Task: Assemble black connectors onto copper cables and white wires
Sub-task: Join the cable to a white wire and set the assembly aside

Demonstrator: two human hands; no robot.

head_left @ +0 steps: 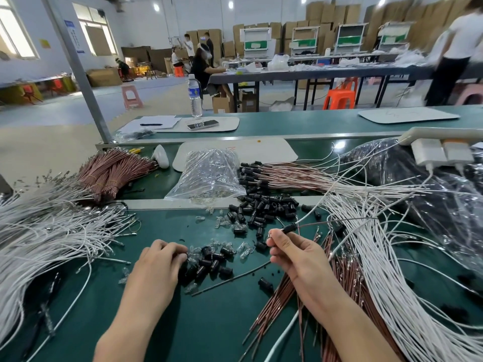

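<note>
Right of centre, the right hand (290, 253) pinches a black connector (290, 227) trailing wires (326, 222); the left hand (162, 257) curls over the connector pile (213, 261), whether grasping I cannot tell

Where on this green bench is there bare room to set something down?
Bare green mat lies between the two forearms, below the black connectors. A smaller patch sits between the left white wires and the glass bulbs. Past the right hand, copper cables crowd it.
</note>
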